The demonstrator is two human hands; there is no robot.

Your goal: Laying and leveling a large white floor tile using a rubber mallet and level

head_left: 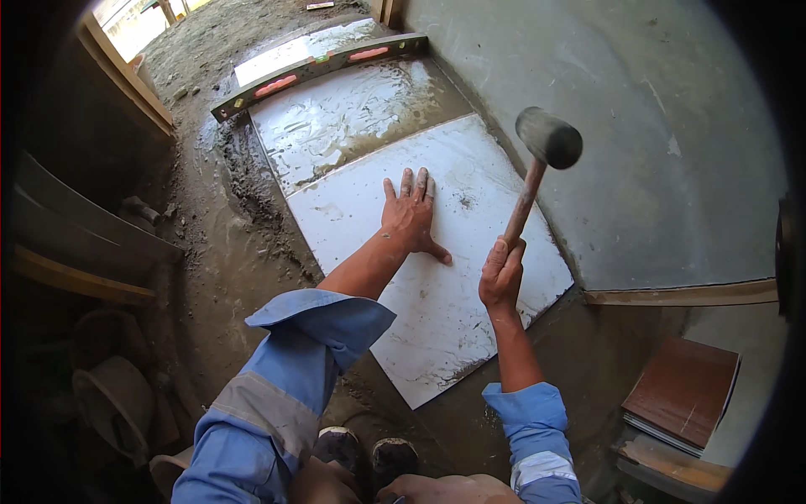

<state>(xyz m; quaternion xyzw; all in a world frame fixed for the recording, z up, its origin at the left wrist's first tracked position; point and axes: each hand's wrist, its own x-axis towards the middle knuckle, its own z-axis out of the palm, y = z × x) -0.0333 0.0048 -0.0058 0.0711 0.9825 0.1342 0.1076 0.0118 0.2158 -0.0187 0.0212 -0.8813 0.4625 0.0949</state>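
Observation:
My left hand (410,218) lies palm down with fingers spread on a white square tile (420,328). My right hand (502,277) grips the wooden handle of a rubber mallet (548,139), its head raised above the tile's right side. Beyond this tile lies another tile (344,122) smeared with wet grey mud. A long spirit level (330,66) rests across the far tiles.
Grey wall (655,151) along the right; stacked brown tiles (680,386) at lower right. Wooden frames (134,84) and buckets (117,403) on the left. Wet, rough mortar (227,244) beside the tiles. My shoes (395,458) show at the bottom.

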